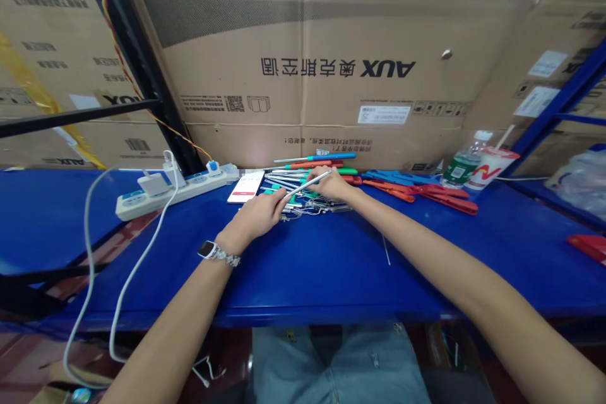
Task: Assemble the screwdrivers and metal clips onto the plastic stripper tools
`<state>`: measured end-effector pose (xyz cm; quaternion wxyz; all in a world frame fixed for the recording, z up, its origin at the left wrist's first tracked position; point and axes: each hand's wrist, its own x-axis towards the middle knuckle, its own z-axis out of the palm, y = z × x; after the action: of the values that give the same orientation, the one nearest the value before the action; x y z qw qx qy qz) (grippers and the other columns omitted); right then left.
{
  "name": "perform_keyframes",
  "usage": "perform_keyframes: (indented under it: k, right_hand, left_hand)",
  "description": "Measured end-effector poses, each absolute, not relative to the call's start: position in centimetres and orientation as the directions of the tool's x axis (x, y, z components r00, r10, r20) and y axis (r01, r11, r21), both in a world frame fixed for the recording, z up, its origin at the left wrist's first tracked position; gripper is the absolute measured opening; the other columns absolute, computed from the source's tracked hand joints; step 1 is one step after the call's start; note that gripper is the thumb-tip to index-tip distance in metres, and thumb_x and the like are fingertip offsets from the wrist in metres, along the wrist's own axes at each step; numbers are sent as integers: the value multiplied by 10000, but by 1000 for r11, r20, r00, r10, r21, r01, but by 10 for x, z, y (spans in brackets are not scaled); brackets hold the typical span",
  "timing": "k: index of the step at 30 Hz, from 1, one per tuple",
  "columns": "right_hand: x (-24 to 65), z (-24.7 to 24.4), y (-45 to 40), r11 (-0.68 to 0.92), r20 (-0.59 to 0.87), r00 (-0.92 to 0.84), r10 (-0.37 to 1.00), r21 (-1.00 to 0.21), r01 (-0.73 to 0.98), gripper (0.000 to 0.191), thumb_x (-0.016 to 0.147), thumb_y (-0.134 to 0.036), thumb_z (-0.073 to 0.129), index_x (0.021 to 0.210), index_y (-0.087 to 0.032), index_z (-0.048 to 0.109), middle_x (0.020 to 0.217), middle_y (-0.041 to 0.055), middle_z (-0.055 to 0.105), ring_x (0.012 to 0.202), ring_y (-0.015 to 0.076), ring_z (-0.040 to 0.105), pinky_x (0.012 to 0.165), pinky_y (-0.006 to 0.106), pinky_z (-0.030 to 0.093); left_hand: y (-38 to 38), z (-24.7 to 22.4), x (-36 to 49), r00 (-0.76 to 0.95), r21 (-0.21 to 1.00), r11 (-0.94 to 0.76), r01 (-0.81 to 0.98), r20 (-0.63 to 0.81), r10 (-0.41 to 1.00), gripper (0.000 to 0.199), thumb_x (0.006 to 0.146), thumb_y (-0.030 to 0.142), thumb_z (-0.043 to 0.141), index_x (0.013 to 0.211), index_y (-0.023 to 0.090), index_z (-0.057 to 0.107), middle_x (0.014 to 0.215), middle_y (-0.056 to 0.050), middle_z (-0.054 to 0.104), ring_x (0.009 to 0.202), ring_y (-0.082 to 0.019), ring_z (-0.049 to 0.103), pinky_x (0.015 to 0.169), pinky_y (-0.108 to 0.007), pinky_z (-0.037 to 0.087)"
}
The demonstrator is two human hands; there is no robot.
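Note:
A thin silver metal rod (pixel 307 184) slants between my two hands above a pile of tools on a blue table (pixel 303 271). My left hand (pixel 258 213) is closed on its lower, near end. My right hand (pixel 334 185) has its fingers curled at the upper end, and the tip shows across them. Beneath the hands lies a jumble of silver rods and small metal pieces (pixel 315 203), some with green parts. Behind them rest long tools with a blue handle (pixel 338 156) and an orange handle (pixel 310 165). The hands partly hide the pile.
A white phone (pixel 245 187) and a power strip (pixel 189 189) with plugs and white cables are at left. Blue tools (pixel 391 177) and red-orange tools (pixel 445 198) lie at right, near a green-labelled bottle (pixel 461 165) and a cup (pixel 492 168). Cardboard boxes (pixel 331 25) stand behind.

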<state>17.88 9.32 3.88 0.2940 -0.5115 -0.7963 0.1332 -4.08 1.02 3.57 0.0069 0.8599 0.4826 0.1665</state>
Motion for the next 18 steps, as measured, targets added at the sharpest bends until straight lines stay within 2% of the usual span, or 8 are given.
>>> perform_keyframes:
  k: [2,4,5,7,10,12,18]
  right_hand:
    - [197,38,79,452,365,-279,888,-584,674,56,824,-251,720,818,-205,689,805,27,701,761,179,628,742,324,473]
    - [220,36,62,452,384,-240,891,-788,418,183,779,-347,763,832,-189,689,758,27,696,728,187,636,685,313,471]
    - [232,35,53,438,380,-232,896,-842,315,251,751,-408,784,830,-185,698,739,22,688,711,182,627,671,308,467]
    - [253,34,37,399,376,-158,913,-904,154,338,733,-495,786,855,-185,730,715,5,668,658,146,576,641,286,441]
    - [269,35,20,351,352,-90,931,-936,-33,370,730,-540,784,848,-192,751,704,-10,639,642,115,529,630,262,417]
    - [270,36,14,337,344,-109,933,-938,-77,368,729,-539,792,840,-190,756,708,-11,630,655,113,525,638,259,414]
    - [253,32,11,366,357,-144,923,-930,39,363,755,-539,774,828,-184,758,665,-20,604,624,115,497,636,274,406]
  left_hand:
    - [9,36,-39,502,176,-560,809,289,815,326,1085,377,291,937,213,530,718,-37,605,614,-216,579,575,-311,351]
    - [8,36,-37,527,170,-586,792,293,798,324,1083,375,288,942,212,530,731,-40,609,626,-220,583,589,-317,365]
    - [8,35,-36,538,165,-596,786,292,791,325,1082,376,286,940,212,529,730,-40,606,629,-222,582,595,-319,366]
    - [7,35,-32,554,162,-610,776,286,781,327,1080,381,283,937,214,526,720,-37,596,631,-225,579,603,-320,363]
    - [4,34,-26,577,162,-629,761,276,769,324,1077,387,288,937,216,525,706,-31,586,616,-224,567,602,-320,350]
    - [2,34,-23,593,152,-641,752,268,759,324,1078,388,290,930,217,522,693,-27,575,604,-223,559,598,-320,339]
    - [-1,32,-19,600,77,-631,772,242,763,322,1085,386,286,959,219,530,705,-36,594,623,-237,584,596,-322,336]
